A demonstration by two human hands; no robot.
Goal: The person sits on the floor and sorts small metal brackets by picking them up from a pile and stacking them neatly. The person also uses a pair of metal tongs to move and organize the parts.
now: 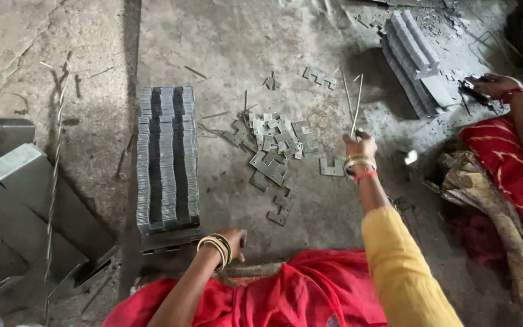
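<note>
R hand (360, 145), centre-right of frame, clenched on two thin wires (353, 103), held upright, ends clear of floor. L hand (235, 239), lower centre, rests by stacked plates (167, 160), prob. steadying the stack; grip can't be told. Loose brackets (273, 148) lie scattered centre, within reach. Co-worker's hand (491, 85) upper right.

The floor (243, 36) is looking grey and dusty, with dark cracks at the upper left of the frame. The stack of metal plates (167, 163) in the middle left is showing grey with dark stripes between the rows. The small flat pieces (273, 145) in the middle are shining pale silver. The right hand (360, 147) is wearing gold and red bangles above a yellow sleeve (401, 266). The left hand (234, 239) is wearing gold and green bangles. The cloth (286, 290) at the bottom is glowing bright red. At the right, another person's cloth (509, 169) is showing red with thin yellow lines.
</note>
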